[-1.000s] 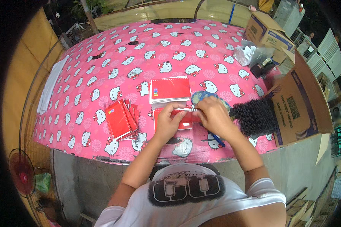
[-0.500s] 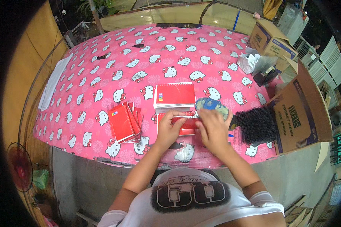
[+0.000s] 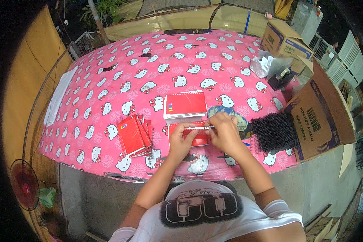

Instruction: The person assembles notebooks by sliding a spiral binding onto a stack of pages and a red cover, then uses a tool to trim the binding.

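A red-covered notepad lies in front of me, partly hidden by my hands. My left hand is closed on its far edge, thumb and fingers pinching near the row of holes. My right hand pinches a thin dark spiral binding coil at the right end of that same edge; the fingers hide most of it. Just beyond sits a stack of red notepads with white pages. To the left, several red notepads lie in a slanted pile, with dark coils showing at their edges.
A mass of black spiral coils spills beside an open cardboard box on the right. A blue-and-yellow patterned bundle lies by my right hand. A tape dispenser and another box stand farther back on the pink tablecloth.
My right hand has turned and drawn its fingers together into a pinch at the notepad's far edge. My left hand keeps its hold; the view has shifted slightly.
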`<state>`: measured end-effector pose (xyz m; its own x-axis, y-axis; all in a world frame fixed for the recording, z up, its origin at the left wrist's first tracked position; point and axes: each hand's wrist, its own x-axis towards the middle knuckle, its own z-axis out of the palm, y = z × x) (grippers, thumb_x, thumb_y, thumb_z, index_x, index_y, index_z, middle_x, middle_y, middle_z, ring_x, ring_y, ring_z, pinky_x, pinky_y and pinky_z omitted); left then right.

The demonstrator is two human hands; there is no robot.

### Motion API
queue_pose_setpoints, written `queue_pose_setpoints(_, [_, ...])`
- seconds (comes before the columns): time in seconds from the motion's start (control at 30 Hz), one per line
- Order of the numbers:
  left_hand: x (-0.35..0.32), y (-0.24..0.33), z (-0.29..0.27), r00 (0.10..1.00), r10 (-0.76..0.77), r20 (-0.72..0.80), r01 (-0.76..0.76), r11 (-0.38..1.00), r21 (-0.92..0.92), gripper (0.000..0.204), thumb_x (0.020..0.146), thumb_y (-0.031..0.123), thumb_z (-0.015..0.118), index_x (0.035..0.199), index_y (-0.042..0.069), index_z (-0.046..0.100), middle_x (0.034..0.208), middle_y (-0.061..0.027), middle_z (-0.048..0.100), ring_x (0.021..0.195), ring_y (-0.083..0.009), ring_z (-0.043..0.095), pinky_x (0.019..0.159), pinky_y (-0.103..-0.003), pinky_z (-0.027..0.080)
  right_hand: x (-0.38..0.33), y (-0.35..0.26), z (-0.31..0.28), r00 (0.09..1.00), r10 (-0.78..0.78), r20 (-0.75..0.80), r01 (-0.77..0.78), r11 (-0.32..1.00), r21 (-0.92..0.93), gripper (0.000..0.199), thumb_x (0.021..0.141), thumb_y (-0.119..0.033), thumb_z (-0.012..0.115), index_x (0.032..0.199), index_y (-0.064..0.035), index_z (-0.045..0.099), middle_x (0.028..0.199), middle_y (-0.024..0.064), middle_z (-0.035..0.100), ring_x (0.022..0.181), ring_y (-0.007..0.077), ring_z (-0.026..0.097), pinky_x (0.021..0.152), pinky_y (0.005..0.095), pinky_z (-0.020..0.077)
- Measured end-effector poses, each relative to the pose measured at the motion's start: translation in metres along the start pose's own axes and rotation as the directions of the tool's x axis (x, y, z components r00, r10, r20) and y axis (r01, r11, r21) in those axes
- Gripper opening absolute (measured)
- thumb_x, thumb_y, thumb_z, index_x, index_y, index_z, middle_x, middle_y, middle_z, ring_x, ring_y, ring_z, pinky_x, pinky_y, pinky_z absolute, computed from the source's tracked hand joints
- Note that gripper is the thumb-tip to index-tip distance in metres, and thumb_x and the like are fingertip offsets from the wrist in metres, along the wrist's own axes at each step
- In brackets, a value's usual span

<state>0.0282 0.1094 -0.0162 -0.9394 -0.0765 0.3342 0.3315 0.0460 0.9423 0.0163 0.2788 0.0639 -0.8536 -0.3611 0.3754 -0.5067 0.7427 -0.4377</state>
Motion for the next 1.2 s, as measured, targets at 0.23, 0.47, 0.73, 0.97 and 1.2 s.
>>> queue_pose_setpoints(0.23, [-0.002, 0.008, -0.002, 1.0, -0.011, 0.011, 0.009, 0.993, 0.117, 0.018, 0.084, 0.002, 0.067, 0.101, 0.002, 0.061, 0.1, -0.0057, 0.061, 0.096, -0.013, 0.057, 0.085, -0.026, 0.045, -0.002, -0.005, 0.009, 0.998, -0.031, -0.059, 0.03, 0.999, -0.021, 0.016, 0.075, -0.019, 0.07, 0.082, -0.0072, 0.062, 0.082, 0.0087, 0.057, 0.084, 0.0281, 0.054, 0.077, 0.0421, 0.0332])
queue_pose_setpoints(0.47, [-0.003, 0.006, -0.012, 0.992, -0.098, 0.081, 0.1, 0.995, -0.013, 0.019, 0.084, 0.0, 0.066, 0.102, 0.002, 0.06, 0.1, -0.0069, 0.061, 0.097, -0.0151, 0.057, 0.087, -0.029, 0.046, 0.0, -0.004, -0.017, 0.981, 0.064, 0.183, -0.065, 0.998, -0.001, 0.031, 0.081, -0.032, 0.066, 0.082, -0.0015, 0.062, 0.082, 0.0163, 0.062, 0.082, 0.0369, 0.06, 0.071, 0.0473, 0.0451])
queue_pose_setpoints(0.73, [0.005, 0.0, -0.013, 0.993, -0.041, 0.111, 0.04, 0.999, 0.008, 0.025, 0.083, -0.003, 0.067, 0.105, 0.002, 0.056, 0.103, -0.0066, 0.058, 0.098, -0.0137, 0.055, 0.088, -0.028, 0.045, 0.018, -0.011, -0.025, 0.853, 0.003, 0.522, 0.047, 0.995, -0.083, 0.044, 0.074, -0.04, 0.072, 0.089, 0.0005, 0.063, 0.089, 0.0212, 0.065, 0.086, 0.0381, 0.063, 0.074, 0.0466, 0.049])
queue_pose_setpoints(0.97, [0.003, -0.003, -0.007, 0.98, -0.066, 0.188, 0.096, 0.984, -0.153, 0.032, 0.083, -0.006, 0.064, 0.11, 0.003, 0.049, 0.104, -0.0071, 0.056, 0.1, -0.0143, 0.054, 0.089, -0.029, 0.044, 0.023, -0.004, -0.01, 0.856, -0.021, 0.516, 0.075, 0.994, -0.085, 0.035, 0.072, -0.033, 0.074, 0.083, -0.0006, 0.066, 0.08, 0.0206, 0.066, 0.082, 0.0371, 0.065, 0.071, 0.0471, 0.0514])
queue_pose_setpoints(1.2, [0.003, -0.011, -0.015, 0.982, -0.035, 0.185, 0.097, 0.936, -0.34, 0.03, 0.085, -0.009, 0.061, 0.11, 0.003, 0.05, 0.106, -0.0053, 0.053, 0.103, -0.0121, 0.053, 0.092, -0.028, 0.044, 0.027, -0.01, -0.004, 0.892, -0.034, 0.451, 0.096, 0.989, -0.115, 0.033, 0.07, -0.032, 0.075, 0.078, -0.0013, 0.067, 0.078, 0.0206, 0.066, 0.08, 0.0359, 0.066, 0.071, 0.0468, 0.0524])
